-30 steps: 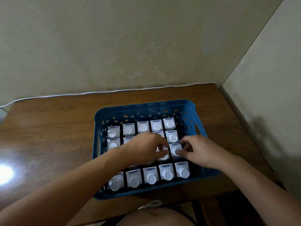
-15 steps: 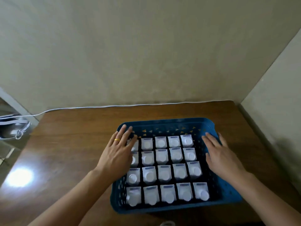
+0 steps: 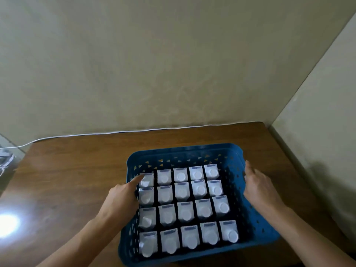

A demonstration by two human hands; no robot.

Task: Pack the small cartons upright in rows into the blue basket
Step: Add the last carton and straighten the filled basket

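Observation:
The blue basket (image 3: 183,151) stands on the brown wooden table (image 3: 77,170), right of centre. Several small white cartons (image 3: 185,211) with round caps stand upright inside it in straight rows and fill most of the floor. A narrow gap stays along the basket's right wall. My left hand (image 3: 123,197) grips the basket's left rim, with one digit reaching over it onto the far-left carton (image 3: 147,180). My right hand (image 3: 260,189) holds the right rim, fingers bent over the edge. Both forearms come in from the bottom of the view.
A white cable (image 3: 115,132) runs along the table's back edge against the beige wall. A side wall (image 3: 317,132) stands close to the table's right edge. Lamp glare (image 3: 7,224) shines on the wood at the left. Tangled cords (image 3: 4,158) lie off the table's left end.
Both hands left the cartons in the middle, spread to the basket's two sides, and now close on the rims. The camera has tilted up, so the basket sits lower in view.

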